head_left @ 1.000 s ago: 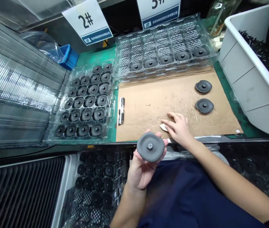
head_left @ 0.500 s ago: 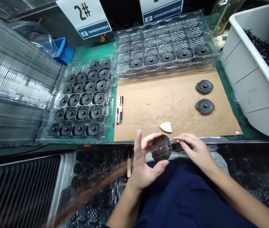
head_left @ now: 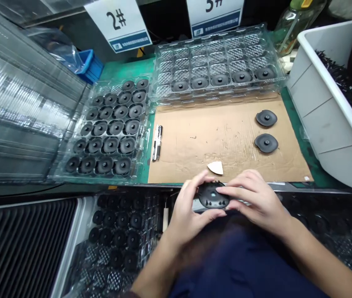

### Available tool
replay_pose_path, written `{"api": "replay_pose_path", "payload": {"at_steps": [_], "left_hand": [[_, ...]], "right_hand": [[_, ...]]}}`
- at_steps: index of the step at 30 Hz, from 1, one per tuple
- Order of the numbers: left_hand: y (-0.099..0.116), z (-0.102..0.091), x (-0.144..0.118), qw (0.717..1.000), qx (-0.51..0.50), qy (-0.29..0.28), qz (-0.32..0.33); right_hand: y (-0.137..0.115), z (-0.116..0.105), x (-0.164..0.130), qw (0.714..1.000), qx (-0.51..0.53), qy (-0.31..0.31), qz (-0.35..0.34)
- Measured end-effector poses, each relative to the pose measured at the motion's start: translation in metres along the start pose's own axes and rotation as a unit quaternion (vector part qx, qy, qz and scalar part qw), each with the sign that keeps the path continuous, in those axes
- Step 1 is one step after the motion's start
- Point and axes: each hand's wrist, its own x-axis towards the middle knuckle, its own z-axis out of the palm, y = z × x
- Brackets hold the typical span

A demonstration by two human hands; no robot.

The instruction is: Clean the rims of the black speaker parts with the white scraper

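Note:
Between my two hands, over the near edge of the bench, is a round black plastic part (head_left: 208,199) with a small hole in its middle and little pegs along its rim. My left hand (head_left: 190,209) grips its left side, thumb below and fingers above. On the right side, my right hand (head_left: 255,200) closes its fingers and thumb on the edge. Just beyond lies a small white wedge-shaped piece (head_left: 216,167) on the cardboard sheet (head_left: 191,153). Two similar black parts rest at the right, an upper one (head_left: 266,118) and a lower one (head_left: 266,143).
A clear tray (head_left: 143,153) filled with black parts stands left; another clear tray (head_left: 216,93) at the back has one row filled. A pen and a cutter-like tool (head_left: 156,142) lie on the cardboard. A grey bin (head_left: 318,99) of black scraps is at right, a blue box (head_left: 92,68) behind.
The black part has turned to show its pegged face and centre hole. My right hand has moved left onto its edge, and the dark thing it held is no longer visible.

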Motion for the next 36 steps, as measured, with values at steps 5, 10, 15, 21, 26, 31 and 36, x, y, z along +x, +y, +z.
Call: {"api": "replay_pose_path", "payload": {"at_steps": [5,10,15,21,26,31,36], "left_hand": [[-0.028,-0.004,-0.015,0.972,-0.13,0.005,-0.194],[-0.078,-0.046,-0.076,0.956,-0.023,0.102,-0.275],[-0.117,-0.133,-0.178,0.869,0.183,0.266,-0.376],[-0.148,-0.225,-0.271,0.712,0.322,0.416,-0.465],[-0.188,-0.26,-0.289,0.647,0.345,0.462,-0.499],[-0.214,-0.256,-0.288,0.631,0.37,0.498,-0.466],[-0.196,-0.241,-0.277,0.638,0.414,0.548,-0.348]], "right_hand": [[-0.01,0.029,0.007,0.997,0.024,0.02,0.076],[0.008,0.062,-0.001,0.983,0.021,-0.178,0.026],[0.042,0.08,-0.006,0.972,-0.007,-0.232,0.033],[0.064,0.091,-0.003,0.956,-0.05,-0.284,0.056],[0.067,0.094,-0.003,0.945,-0.065,-0.307,0.093],[0.058,0.099,-0.002,0.945,-0.076,-0.294,0.118],[0.034,0.102,0.014,0.936,-0.1,-0.312,0.13]]}}
